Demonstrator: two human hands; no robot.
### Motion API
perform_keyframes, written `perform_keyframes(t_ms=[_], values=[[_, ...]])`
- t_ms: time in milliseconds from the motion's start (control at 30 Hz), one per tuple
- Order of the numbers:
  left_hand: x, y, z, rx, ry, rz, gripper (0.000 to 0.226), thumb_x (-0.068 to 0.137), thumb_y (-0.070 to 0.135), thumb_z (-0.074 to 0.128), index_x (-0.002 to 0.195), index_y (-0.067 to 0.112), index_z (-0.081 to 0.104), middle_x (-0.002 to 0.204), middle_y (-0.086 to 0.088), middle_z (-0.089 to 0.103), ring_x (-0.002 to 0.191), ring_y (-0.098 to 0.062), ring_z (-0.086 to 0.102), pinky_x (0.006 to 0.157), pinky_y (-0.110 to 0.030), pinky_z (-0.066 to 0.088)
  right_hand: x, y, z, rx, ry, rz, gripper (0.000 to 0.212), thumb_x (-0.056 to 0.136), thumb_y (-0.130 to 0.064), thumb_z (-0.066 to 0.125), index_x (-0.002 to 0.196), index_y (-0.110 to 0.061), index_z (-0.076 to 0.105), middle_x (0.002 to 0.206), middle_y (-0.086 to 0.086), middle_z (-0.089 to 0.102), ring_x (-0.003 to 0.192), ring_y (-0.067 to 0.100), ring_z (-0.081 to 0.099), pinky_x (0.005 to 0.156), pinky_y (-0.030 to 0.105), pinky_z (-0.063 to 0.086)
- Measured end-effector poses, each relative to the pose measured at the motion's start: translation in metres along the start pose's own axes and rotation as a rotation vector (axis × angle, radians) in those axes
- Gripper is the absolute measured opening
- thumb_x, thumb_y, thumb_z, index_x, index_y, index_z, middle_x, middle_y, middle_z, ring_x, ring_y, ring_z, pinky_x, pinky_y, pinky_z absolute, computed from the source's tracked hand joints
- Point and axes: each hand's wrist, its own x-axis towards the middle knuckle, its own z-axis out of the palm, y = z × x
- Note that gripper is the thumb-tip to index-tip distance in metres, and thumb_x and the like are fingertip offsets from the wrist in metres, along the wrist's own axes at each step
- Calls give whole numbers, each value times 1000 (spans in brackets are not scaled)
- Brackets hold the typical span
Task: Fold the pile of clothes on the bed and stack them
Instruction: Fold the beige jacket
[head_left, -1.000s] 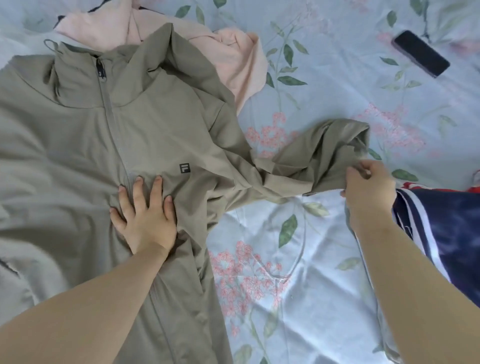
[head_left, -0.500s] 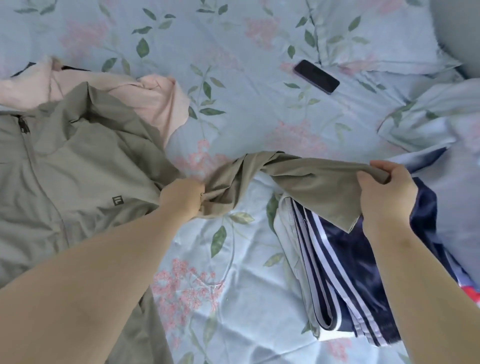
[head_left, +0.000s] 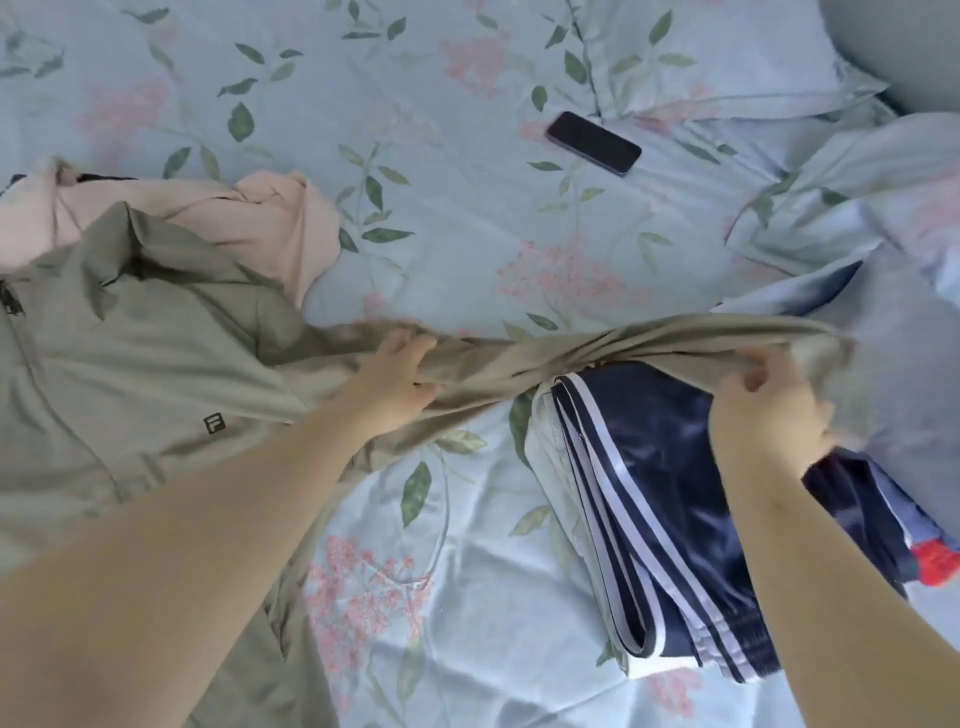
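Fingers (head_left: 404, 340) of the left hand (head_left: 397, 376) curl round the sleeve (head_left: 571, 353) of the olive jacket (head_left: 130, 353) near its shoulder. The right hand (head_left: 769, 410) pinches the cuff end, held above a folded navy striped garment (head_left: 649, 467). The jacket lies front up at the left of the bed (head_left: 467, 208), collar away from the person, long axis near to far. Its sleeve stretches crosswise, left to right. This looks like straightening the sleeve, which next probably needs folding back across the chest.
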Motion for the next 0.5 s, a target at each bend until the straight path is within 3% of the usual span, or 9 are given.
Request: perform_keyframes(t_ms=[67,133,233,333,400,433,500], values=[[-5,4,13,112,-1,41,67,90,35,59,147,24,26,154,-5,21,137,-28,29,110,-40,29,-2,0,9,138,-149,3,49,90,-11,43,136,-28,43,84,0,61,88,31,54,86,46,46],[-7,12,23,222,50,89,72,87,38,62,147,30,23,153,-1,23,131,-30,36,105,-42,36,5,1,16,196,-211,31,61,90,-13,43,143,-38,26,68,-4,52,74,26,54,71,40,49],[1,27,30,230,95,97,74,88,36,60,148,29,17,146,0,31,120,-29,46,94,-41,45,21,2,26,139,-212,1,66,92,-18,41,145,-44,11,70,-2,52,68,23,54,55,30,41],[13,37,36,173,44,48,65,91,34,57,145,25,24,139,-2,37,119,-26,49,89,-39,47,42,-1,35,63,-225,-30,60,95,-34,41,146,-42,10,87,2,57,80,31,56,66,39,49],[19,39,44,187,82,63,38,93,31,54,128,21,45,124,-3,47,111,-26,52,78,-36,45,54,0,38,-32,-313,-13,55,94,-34,43,145,-34,21,106,8,58,92,35,56,78,44,51],[20,40,47,180,130,64,18,94,28,50,109,18,53,109,-4,51,104,-28,55,71,-34,41,59,3,40,-107,-367,-20,47,93,-29,44,139,-26,36,110,10,59,95,36,55,78,41,49],[25,42,49,98,234,73,18,97,24,44,85,14,51,87,-6,53,93,-32,57,64,-33,36,68,8,45,-185,-402,-69,20,92,-17,46,106,-13,59,100,14,62,91,35,53,73,35,43]])
